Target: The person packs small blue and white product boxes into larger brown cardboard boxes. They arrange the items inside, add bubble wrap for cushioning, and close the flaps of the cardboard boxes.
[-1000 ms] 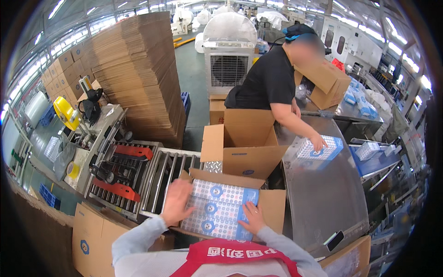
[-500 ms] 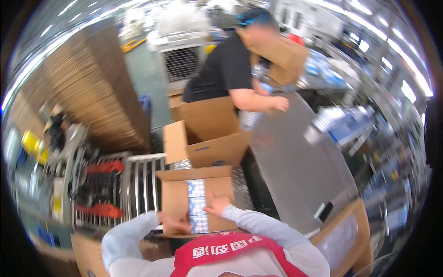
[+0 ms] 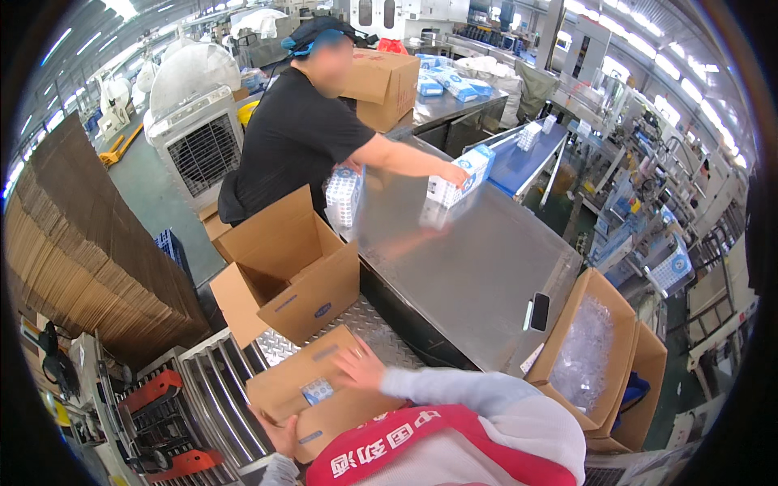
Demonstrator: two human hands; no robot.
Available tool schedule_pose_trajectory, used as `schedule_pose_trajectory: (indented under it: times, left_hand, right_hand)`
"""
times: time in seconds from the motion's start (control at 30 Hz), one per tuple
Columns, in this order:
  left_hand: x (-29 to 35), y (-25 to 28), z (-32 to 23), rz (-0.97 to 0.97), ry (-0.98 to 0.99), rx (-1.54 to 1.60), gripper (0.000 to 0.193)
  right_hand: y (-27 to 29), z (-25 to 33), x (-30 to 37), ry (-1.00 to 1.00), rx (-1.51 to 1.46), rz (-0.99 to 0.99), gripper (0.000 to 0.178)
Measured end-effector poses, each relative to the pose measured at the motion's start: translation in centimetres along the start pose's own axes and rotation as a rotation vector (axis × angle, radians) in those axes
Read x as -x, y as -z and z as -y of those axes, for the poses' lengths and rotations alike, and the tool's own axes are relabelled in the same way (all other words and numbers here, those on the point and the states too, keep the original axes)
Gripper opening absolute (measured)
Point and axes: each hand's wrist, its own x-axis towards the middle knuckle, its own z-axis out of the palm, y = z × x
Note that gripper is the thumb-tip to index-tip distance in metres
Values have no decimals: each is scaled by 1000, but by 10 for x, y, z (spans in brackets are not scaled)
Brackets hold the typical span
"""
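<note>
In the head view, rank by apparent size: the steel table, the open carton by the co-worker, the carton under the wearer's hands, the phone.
1. Steel table
2. Open carton
3. Carton under the hands, partly hidden and nearer the camera, so uncertain against 2
4. Phone

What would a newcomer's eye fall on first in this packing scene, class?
At the bottom, the right hand presses a flap of a cardboard box while the left hand grips its lower corner. Across the steel table, a co-worker slides a blue-and-white pack.

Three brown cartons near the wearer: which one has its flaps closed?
The carton under the wearer's hands, on the roller conveyor: flaps folded down. The carton by the co-worker and the carton with clear plastic stand open.
</note>
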Motion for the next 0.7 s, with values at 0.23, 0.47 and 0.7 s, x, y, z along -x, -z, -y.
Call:
schedule_pose_trajectory:
  times: [0.23, 0.47, 0.7]
  left_hand:
    - [-17, -11, -55, -17, 364, 356, 79]
    - [-94, 85, -14, -150, -229, -847, 86]
    - [-108, 189, 34, -242, -243, -927, 70]
  right_hand:
    - [-52, -46, 43, -600, -185, -321, 41]
    - [-81, 81, 4, -1110, -1238, -187, 66]
    - [-222, 170, -161, -940, -1128, -84, 66]
